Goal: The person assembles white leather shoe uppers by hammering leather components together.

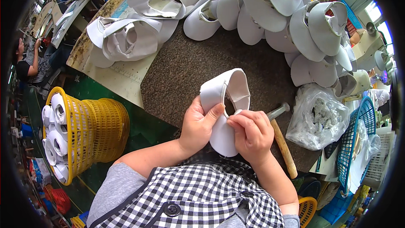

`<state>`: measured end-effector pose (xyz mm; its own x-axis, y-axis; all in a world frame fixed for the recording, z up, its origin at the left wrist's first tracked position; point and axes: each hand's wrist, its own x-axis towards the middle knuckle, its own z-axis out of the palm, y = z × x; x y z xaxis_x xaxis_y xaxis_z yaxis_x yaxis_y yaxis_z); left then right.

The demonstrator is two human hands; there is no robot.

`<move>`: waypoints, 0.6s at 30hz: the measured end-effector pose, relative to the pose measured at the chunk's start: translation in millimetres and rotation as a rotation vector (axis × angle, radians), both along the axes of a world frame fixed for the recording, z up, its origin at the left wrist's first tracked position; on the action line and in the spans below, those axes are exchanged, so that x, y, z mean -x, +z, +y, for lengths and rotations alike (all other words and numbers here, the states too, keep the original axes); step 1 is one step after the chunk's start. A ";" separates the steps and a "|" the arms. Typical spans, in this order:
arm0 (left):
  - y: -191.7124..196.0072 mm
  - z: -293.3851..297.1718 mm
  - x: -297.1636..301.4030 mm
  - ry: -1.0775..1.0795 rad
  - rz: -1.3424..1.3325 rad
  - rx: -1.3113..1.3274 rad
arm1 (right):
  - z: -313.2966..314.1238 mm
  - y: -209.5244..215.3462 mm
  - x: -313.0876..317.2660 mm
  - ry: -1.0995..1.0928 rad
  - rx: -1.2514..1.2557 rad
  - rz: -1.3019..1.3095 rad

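A white shoe upper [224, 137] is held in front of my chest, its rounded toe pointing down toward me and its heel loop upward. My left hand [198, 124] grips its left side, the thumb lying along the opening's edge. With thumb and fingers pinched together, my right hand [252, 133] holds the rim of the opening; a small pale bit shows at the fingertips, too small to name. A hammer [283, 147] with a wooden handle lies just right of my right hand, its metal head away from me.
Beneath my hands is a brown speckled work slab [177, 76]. Many white uppers [270, 17] are heaped along its far and right sides, others [130, 38] at left. A clear plastic bag [318, 116] of greyish bits sits right. Yellow baskets [103, 128] stand left, a blue basket [352, 143] right.
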<state>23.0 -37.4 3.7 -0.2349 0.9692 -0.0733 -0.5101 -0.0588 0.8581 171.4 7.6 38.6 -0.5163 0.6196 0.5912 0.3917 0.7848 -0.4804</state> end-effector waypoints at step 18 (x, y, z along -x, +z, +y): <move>4.0 -4.9 5.8 0.001 0.268 -0.159 | -4.5 7.6 -1.5 -0.007 0.316 0.111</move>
<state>17.2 -42.3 7.7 -0.2265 0.9632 0.1443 -0.2665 -0.2038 0.9420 172.9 3.1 46.2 -0.4548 0.7844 0.4217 0.3279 0.5877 -0.7397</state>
